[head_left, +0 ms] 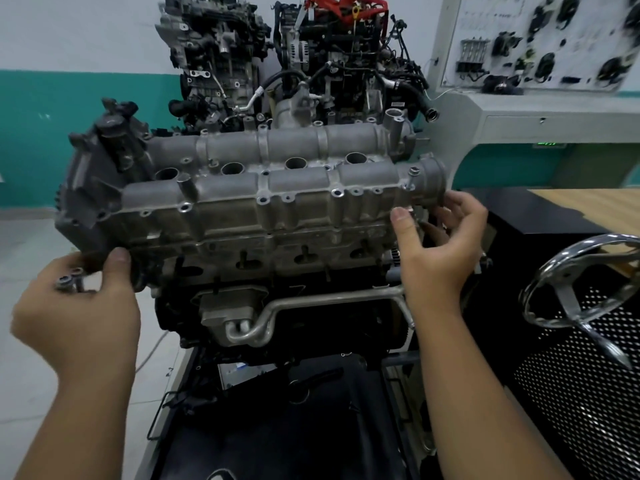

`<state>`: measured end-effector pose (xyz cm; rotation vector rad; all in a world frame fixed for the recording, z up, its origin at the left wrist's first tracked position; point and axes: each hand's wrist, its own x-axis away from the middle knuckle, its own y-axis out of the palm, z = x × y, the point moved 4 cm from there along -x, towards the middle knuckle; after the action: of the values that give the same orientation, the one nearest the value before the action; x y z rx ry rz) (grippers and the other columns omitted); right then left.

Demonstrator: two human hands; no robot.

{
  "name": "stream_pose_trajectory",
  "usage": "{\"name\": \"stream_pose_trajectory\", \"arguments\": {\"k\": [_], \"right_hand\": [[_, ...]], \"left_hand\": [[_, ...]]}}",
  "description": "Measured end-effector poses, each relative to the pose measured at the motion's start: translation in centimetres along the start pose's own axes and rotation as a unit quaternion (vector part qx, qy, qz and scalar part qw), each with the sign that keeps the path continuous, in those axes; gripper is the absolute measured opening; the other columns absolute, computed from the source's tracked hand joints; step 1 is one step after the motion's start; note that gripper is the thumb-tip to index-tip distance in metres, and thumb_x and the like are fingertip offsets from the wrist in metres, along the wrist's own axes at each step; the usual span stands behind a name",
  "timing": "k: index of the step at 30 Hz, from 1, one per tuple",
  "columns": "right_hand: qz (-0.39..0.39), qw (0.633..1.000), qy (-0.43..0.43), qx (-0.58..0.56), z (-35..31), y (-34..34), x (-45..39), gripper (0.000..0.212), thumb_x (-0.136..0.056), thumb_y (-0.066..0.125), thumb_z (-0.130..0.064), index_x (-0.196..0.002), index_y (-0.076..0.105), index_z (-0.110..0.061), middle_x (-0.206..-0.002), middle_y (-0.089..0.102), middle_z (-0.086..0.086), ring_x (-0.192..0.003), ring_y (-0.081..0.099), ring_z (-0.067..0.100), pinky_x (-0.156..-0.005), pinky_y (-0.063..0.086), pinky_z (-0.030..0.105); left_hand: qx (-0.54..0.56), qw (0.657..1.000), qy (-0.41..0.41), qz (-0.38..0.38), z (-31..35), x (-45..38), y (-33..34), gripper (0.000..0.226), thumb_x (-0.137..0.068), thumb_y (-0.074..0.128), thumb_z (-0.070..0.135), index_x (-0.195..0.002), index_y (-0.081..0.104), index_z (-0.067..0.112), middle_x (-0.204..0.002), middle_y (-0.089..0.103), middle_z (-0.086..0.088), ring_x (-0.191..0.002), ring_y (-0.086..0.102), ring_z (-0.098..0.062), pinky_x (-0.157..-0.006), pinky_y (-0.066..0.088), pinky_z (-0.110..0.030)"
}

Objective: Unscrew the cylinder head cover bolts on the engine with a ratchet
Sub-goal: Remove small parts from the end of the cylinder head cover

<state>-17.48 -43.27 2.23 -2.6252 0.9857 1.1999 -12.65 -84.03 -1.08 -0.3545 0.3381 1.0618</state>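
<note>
Engine (pixel 249 209) on stand, cylinder head cover (pixel 263 188) uppermost. Left hand (pixel 79 306), fingers curled, keeps removed bolts (pixel 71 282) together; right hand (pixel 440 247), fingers apart, reaches the cover's end. No ratchet visible.

Two hands, left (pixel 81 306) and right (pixel 440 247), are reaching toward one engine (pixel 242 216). Four round wells (pixel 232 168) are showing along its cover, two more engines (pixel 294 57) are standing behind, and one handwheel (pixel 581 282) is sitting right.
</note>
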Motion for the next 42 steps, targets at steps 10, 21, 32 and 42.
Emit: {"name": "stream_pose_trajectory", "arguments": {"k": [10,21,32,42], "right_hand": [[0.038,0.989,-0.093,0.110,-1.5,0.2,0.3,0.024,-0.084,0.085,-0.020,-0.086,0.072,0.000,-0.090,0.064,0.008,-0.082,0.059,0.012,-0.077,0.048,0.016],[0.067,0.991,-0.057,0.100,-1.4,0.7,0.2,0.026,-0.079,0.089,-0.017,-0.090,0.073,0.000,-0.087,0.067,0.008,-0.077,0.055,0.001,-0.077,0.039,0.004],[0.103,0.993,-0.018,0.051,-1.0,1.5,0.9,0.029,-0.078,0.090,-0.014,-0.090,0.068,0.001,-0.089,0.061,0.006,-0.079,0.058,0.012,-0.070,0.048,0.018],[0.093,0.995,0.007,0.042,-1.3,1.4,0.9,0.029,-0.079,0.089,-0.020,-0.092,0.068,-0.004,-0.092,0.058,-0.004,-0.082,0.058,0.007,-0.070,0.053,0.029]], "left_hand": [[-0.045,0.897,0.393,-0.196,20.2,10.7,6.8,0.027,-0.095,0.065,0.052,-0.094,0.073,0.027,-0.078,0.065,0.016,-0.073,0.065,-0.012,-0.063,0.048,-0.028],[-0.040,0.714,0.492,-0.497,27.9,10.3,15.9,0.020,-0.092,0.076,0.032,-0.101,0.082,0.015,-0.090,0.075,0.003,-0.086,0.069,-0.011,-0.080,0.057,-0.036],[0.045,0.733,0.494,-0.466,26.2,11.0,16.0,0.026,-0.091,0.076,0.037,-0.104,0.076,0.014,-0.091,0.072,0.004,-0.088,0.069,-0.014,-0.080,0.057,-0.043],[0.069,0.755,0.461,-0.461,26.3,10.4,16.0,0.019,-0.087,0.081,0.028,-0.097,0.078,0.012,-0.095,0.070,0.001,-0.092,0.067,-0.013,-0.086,0.055,-0.040]]}}
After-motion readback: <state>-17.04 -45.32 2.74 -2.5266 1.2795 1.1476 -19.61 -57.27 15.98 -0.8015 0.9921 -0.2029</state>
